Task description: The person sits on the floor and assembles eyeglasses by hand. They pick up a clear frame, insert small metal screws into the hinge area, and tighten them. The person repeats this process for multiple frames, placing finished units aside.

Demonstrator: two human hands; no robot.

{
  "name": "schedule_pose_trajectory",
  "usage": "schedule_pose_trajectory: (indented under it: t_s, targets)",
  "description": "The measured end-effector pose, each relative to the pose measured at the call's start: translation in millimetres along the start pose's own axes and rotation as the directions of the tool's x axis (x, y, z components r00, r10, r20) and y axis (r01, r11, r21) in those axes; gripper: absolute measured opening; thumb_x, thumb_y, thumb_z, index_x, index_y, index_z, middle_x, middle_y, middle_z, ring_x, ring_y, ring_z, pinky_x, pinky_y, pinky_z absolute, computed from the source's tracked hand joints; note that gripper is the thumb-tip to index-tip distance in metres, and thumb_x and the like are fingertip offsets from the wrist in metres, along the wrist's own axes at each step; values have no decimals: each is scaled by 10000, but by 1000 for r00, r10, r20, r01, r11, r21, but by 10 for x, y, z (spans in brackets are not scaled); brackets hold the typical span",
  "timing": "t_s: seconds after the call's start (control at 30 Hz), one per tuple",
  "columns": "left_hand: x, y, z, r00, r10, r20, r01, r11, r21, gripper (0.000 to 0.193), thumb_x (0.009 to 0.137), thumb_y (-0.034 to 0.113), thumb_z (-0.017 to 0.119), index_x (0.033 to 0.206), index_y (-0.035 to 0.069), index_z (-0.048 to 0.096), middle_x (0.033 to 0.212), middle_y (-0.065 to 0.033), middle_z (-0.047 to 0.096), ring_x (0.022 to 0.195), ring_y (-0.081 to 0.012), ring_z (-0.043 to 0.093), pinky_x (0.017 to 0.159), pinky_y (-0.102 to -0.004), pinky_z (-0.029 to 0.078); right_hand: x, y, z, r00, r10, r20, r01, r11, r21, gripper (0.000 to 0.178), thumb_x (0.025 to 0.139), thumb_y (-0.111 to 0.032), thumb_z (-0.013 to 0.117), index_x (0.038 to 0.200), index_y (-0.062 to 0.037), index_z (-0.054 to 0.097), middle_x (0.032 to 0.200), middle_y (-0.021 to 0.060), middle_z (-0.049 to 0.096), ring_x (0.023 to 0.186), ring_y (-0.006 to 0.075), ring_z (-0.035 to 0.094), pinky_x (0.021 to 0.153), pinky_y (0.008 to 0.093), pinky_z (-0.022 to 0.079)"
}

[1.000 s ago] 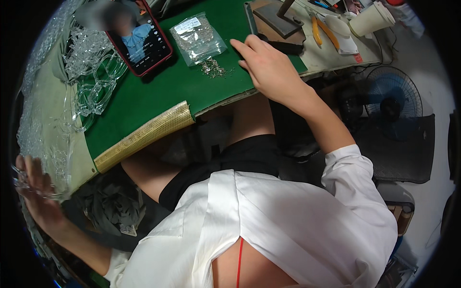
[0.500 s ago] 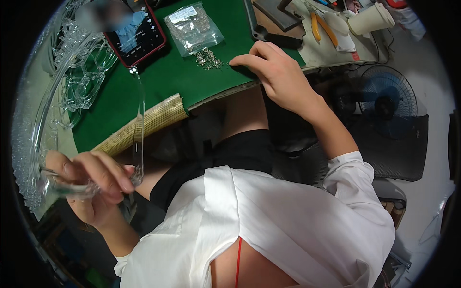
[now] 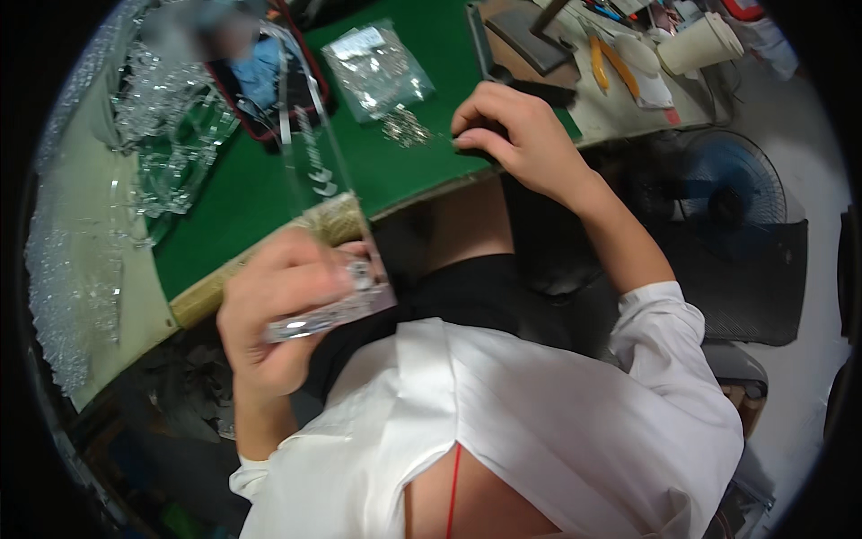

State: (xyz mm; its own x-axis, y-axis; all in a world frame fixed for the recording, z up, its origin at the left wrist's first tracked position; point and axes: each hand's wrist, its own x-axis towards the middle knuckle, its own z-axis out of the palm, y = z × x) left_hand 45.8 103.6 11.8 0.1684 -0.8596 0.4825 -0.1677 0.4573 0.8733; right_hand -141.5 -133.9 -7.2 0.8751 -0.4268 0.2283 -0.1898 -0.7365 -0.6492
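My left hand (image 3: 278, 305), blurred by motion, is closed around a pair of clear plastic glasses (image 3: 328, 319) in front of the table edge. One long transparent temple with white markings reaches up from the hand across the green mat. My right hand (image 3: 521, 135) is at the table edge, thumb and forefinger pinched together; anything between them is too small to make out. Just left of its fingertips lies a small heap of tiny metal parts (image 3: 406, 128), perhaps screws. Behind the heap rests a clear plastic bag (image 3: 377, 72) holding more of them.
A phone (image 3: 260, 81) in a red-edged case lies at the back left, beside a tangle of clear glasses (image 3: 162, 90). A gold patterned roll (image 3: 193, 305) runs along the table's front edge. Orange-handled pliers (image 3: 599, 65) and a pale cup (image 3: 705, 43) sit at right; a fan (image 3: 732, 184) stands beyond.
My left hand has swung right with the glasses, turning them. My right fingers have drawn back slightly from the heap and curled into a pinch.
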Motion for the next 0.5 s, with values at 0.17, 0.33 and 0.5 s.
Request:
schedule_pose_trajectory:
  t_s: [0.17, 0.33, 0.5]
  targets:
    - [109, 10, 40, 998, 22, 50, -26, 996, 80, 425, 661, -83, 600, 1067, 5, 689, 904, -149, 669, 776, -264, 630, 681, -316, 485, 59, -6, 156, 990, 40, -139, -61, 987, -148, 163, 829, -202, 670, 810, -49, 621, 782, 97, 601, 739, 304, 616, 641, 390, 473]
    - [146, 14, 40, 994, 7, 109, -25, 986, 167, 498, 634, -110, 577, 1101, 19, 693, 908, -125, 644, 799, -251, 612, 695, -309, 476, 69, -110, 194, 985, 41, -165, -77, 973, -216, 199, 792, -184, 723, 772, -49, 577, 759, 85, 584, 740, 300, 602, 636, 405, 461]
    - [180, -15, 47, 995, 34, 98, -55, 974, 219, 480, 643, -112, 575, 1095, 13, 681, 917, -128, 643, 785, -265, 619, 688, -322, 486, 52, -88, 136, 989, 32, -147, -49, 992, -116, 129, 839, -142, 657, 814, -26, 607, 795, 100, 591, 761, 303, 602, 664, 385, 469]
